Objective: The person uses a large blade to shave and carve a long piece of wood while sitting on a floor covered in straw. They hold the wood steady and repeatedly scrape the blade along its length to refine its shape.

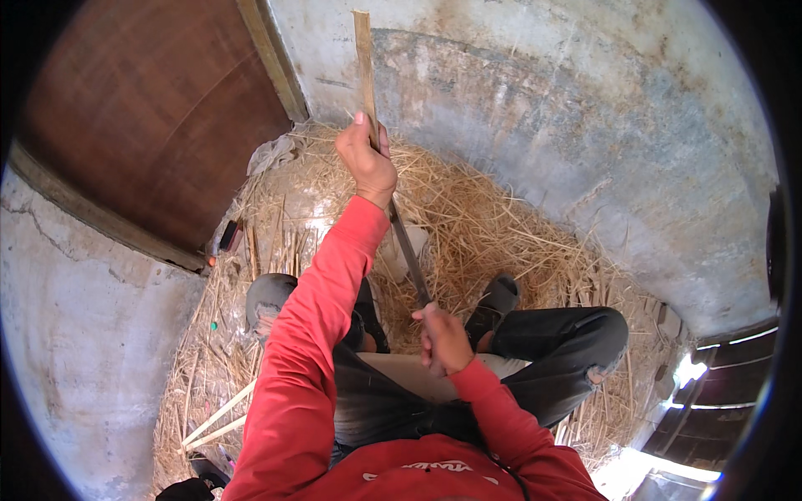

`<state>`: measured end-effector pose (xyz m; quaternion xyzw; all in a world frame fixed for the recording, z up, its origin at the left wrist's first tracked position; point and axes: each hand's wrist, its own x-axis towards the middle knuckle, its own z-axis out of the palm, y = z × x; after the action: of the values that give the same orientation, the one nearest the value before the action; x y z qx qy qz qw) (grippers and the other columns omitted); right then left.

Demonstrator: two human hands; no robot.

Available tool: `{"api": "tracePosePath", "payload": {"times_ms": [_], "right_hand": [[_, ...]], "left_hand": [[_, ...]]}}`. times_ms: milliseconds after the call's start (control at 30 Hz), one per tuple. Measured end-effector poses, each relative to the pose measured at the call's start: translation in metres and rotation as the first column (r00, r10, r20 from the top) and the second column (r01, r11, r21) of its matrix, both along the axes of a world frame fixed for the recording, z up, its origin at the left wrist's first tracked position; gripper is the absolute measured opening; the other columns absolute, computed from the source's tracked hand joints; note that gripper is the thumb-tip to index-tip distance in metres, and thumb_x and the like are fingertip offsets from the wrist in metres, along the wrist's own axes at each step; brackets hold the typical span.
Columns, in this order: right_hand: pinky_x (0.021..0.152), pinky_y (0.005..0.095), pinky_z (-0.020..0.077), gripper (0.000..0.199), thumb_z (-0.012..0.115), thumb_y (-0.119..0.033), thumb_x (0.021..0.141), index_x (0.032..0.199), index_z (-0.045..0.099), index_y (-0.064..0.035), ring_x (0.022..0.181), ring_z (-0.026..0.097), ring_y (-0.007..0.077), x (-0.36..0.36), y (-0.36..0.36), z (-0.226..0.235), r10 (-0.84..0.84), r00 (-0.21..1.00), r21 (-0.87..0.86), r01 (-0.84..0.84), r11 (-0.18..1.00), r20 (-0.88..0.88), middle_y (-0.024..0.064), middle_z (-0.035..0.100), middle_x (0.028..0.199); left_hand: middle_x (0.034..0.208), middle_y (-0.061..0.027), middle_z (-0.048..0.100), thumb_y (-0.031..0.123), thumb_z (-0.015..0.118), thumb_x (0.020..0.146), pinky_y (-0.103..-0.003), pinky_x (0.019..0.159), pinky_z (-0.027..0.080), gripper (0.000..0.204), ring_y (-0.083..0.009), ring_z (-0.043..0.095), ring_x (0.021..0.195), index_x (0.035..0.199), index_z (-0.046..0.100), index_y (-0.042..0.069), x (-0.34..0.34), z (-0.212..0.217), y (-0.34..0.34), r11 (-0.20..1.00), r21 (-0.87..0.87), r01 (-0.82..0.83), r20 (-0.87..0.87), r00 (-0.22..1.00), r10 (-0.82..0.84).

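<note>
My left hand [368,163], stretched far forward, is closed around a flat, pale strip of bamboo or wood [364,58]. The strip's upper part rises past my thumb in front of the wall. Lower down, near my lap, my right hand [444,338] is closed on the near end of a long, dark, narrow knife [409,250]. Its blade slants up and away to just below my left wrist. Where the blade and strip meet is hidden behind my left hand and wrist, so I cannot tell whether they touch.
Straw-like shavings [476,217] cover the floor around my dark shoes. A stained grey wall [568,125] curves along the far and right sides. To the left are a brown door panel [150,117] and another wall. Pale split sticks [219,413] lie at lower left.
</note>
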<state>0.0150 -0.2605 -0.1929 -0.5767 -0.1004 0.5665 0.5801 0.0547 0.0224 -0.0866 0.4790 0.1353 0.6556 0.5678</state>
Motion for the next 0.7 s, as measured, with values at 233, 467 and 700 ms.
{"api": "tracePosePath", "payload": {"times_ms": [233, 467, 700], "right_hand": [[0.038, 0.0289, 0.0406, 0.059, 0.037, -0.055, 0.103, 0.097, 0.054, 0.0017, 0.04, 0.05, 0.0171, 0.069, 0.025, 0.109, -0.321, 0.927, 0.407, 0.223, 0.886, 0.191, 0.0038, 0.043, 0.056], [0.041, 0.0328, 0.0415, 0.053, 0.042, -0.053, 0.103, 0.078, 0.045, -0.0062, 0.042, 0.048, 0.0168, 0.025, 0.024, 0.036, -0.253, 0.963, 0.475, 0.181, 0.861, 0.091, 0.004, 0.042, 0.056], [0.04, 0.0269, 0.0353, 0.054, 0.043, -0.057, 0.102, 0.081, 0.047, -0.0073, 0.041, 0.043, 0.0129, 0.041, 0.029, 0.058, -0.262, 0.965, 0.073, 0.26, 0.963, 0.016, 0.001, 0.039, 0.055]], "left_hand": [[0.054, 0.0005, 0.039, 0.067, 0.028, 0.099, -0.025, 0.048, 0.021, 0.069, -0.0105, 0.031, 0.047, 0.066, 0.05, 0.009, -0.012, -0.012, 0.022, 0.998, -0.038, 0.059, 0.14, 0.989, -0.053], [0.054, -0.0008, 0.042, 0.074, 0.023, 0.094, -0.024, 0.045, 0.023, 0.078, -0.0109, 0.033, 0.046, 0.068, 0.053, 0.007, -0.012, -0.008, 0.018, 0.997, -0.077, -0.001, 0.112, 0.994, 0.01], [0.053, 0.0002, 0.037, 0.075, 0.029, 0.094, -0.023, 0.044, 0.023, 0.07, -0.0111, 0.031, 0.044, 0.068, 0.044, 0.012, -0.002, -0.111, 0.036, 0.785, -0.615, 0.074, 0.451, 0.85, 0.273]]}}
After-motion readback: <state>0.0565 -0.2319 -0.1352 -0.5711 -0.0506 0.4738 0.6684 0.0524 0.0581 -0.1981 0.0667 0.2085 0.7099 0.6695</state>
